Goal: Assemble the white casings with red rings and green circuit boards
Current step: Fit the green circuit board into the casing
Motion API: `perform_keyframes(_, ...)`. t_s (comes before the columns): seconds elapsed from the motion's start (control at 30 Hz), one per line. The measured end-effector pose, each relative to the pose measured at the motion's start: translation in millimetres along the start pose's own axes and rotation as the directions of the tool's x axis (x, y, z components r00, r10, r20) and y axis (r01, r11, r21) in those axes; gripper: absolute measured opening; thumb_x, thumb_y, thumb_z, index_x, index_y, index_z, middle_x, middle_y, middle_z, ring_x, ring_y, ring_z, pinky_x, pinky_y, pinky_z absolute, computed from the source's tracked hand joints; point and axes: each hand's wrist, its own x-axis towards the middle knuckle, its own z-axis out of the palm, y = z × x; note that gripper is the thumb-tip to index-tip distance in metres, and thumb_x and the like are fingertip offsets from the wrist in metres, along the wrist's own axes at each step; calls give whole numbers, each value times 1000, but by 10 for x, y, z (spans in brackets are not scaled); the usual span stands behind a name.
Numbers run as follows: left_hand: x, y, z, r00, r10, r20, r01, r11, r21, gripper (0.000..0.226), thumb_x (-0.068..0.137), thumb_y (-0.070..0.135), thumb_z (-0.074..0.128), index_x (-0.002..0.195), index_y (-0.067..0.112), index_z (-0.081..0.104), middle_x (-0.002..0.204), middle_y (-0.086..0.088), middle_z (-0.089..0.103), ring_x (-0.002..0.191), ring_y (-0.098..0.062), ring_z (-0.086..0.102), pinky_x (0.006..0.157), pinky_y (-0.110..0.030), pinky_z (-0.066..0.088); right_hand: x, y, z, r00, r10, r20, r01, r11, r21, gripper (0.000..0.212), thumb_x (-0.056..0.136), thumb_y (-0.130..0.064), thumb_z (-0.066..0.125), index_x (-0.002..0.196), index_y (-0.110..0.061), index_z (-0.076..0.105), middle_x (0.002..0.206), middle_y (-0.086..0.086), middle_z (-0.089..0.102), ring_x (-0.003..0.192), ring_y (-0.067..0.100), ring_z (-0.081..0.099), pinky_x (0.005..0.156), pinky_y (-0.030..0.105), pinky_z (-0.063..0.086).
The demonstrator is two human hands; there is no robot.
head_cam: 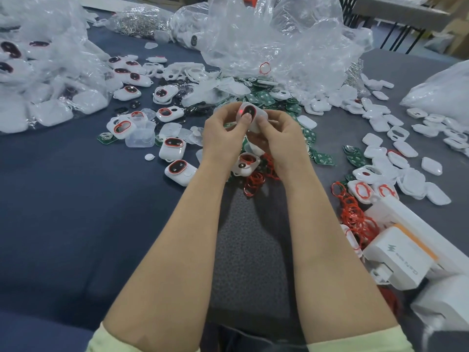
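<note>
White plastic casing (pixel 251 115), with a red ring round its dark oval window, is held up off the table between both hands, window face toward the camera. Left hand (pixel 224 132) grips the casing's left side, fingers curled behind it and thumb pressed on the lower edge of the window. Right hand (pixel 278 134) grips the right side, fingers wrapped round the back. Both hands are clamped on it. It sits at the fingertips, not in either palm. A small red glow shows at the ring's left edge.

Right under the hands a second white casing (pixel 245 162) lies on the table with a red ring in it, touching a heap of loose red rubber rings (pixel 255 182). A larger red ring pile (pixel 355 217) is at right, just beside a white box with a lightning logo (pixel 398 257).

Green circuit boards (pixel 269 97) are piled just beyond the hands. Closed white casings with red-ringed windows (pixel 172 148) lie on the dark blue cloth (pixel 63 199) to the left. Plain white shell halves (pixel 378 123) are scattered to the right. Crumpled clear plastic bags (pixel 279 41) are at the back.
</note>
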Motion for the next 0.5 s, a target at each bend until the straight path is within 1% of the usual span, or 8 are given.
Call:
perform_keyframes(0.03,-9,4,4,1000,-14,-4,13,1000,-28,28,90,12,65,116,2,61,110,-16,66,106,-28,63,95,-42,52,-1,-5,-1,1000,10,0,-10,999,49,3,94,-8,57,97,-9,58,89,9,66,73,14,70,68,24,56)
perform_keyframes(0.1,-9,-3,5,999,-32,5,32,998,-47,27,91,13,65,114,0,61,110,-17,67,106,-28,64,96,-43,51,0,-9,-5,1000,28,-5,-27,994,104,2,94,-7,57,96,-6,57,91,12,65,78,16,70,70,24,56)
perform_keyframes(0.17,-3,-21,6,1000,-24,2,24,999,-34,21,91,12,63,109,0,62,106,-15,68,101,-26,66,94,-42,52,3,0,-8,999,37,3,-37,996,87,2,93,-7,58,95,-7,57,95,14,66,85,23,70,77,30,58)
perform_keyframes(0.23,11,-31,10,1000,11,-26,-10,1000,22,13,92,10,61,103,4,62,98,-9,67,90,-20,64,89,-35,53,-3,3,-4,1000,29,11,-29,1000,8,2,92,-10,60,93,-10,58,96,14,67,90,26,70,81,35,57)
perform_keyframes(0.3,26,-33,7,998,48,-37,-45,995,84,7,92,11,60,99,8,60,91,-4,64,84,-15,59,82,-28,51,-15,-6,0,1000,-20,-3,20,993,-120,4,91,-16,62,89,-15,60,89,7,67,85,20,69,78,32,58)
perform_keyframes(0.33,36,-38,5,997,61,-36,-57,992,113,8,92,11,60,99,8,60,90,-3,63,83,-14,58,80,-26,49,-20,-13,3,998,-60,-8,58,982,-181,5,91,-19,63,87,-18,61,85,2,67,80,15,67,75,30,57)
perform_keyframes(0.4,50,-53,6,996,84,-27,-78,982,174,12,93,12,59,103,7,61,95,-5,65,87,-15,60,83,-27,50,-32,-27,1,991,-135,-9,128,958,-258,4,92,-21,62,88,-23,63,82,-4,66,77,9,62,75,28,54)
perform_keyframes(0.5,31,-45,32,993,119,20,-121,970,213,16,93,10,59,109,7,62,103,-7,67,94,-18,63,88,-31,51,-36,-42,-2,981,-194,-8,182,935,-305,8,93,-16,59,96,-21,64,89,-3,67,82,8,61,77,26,51)
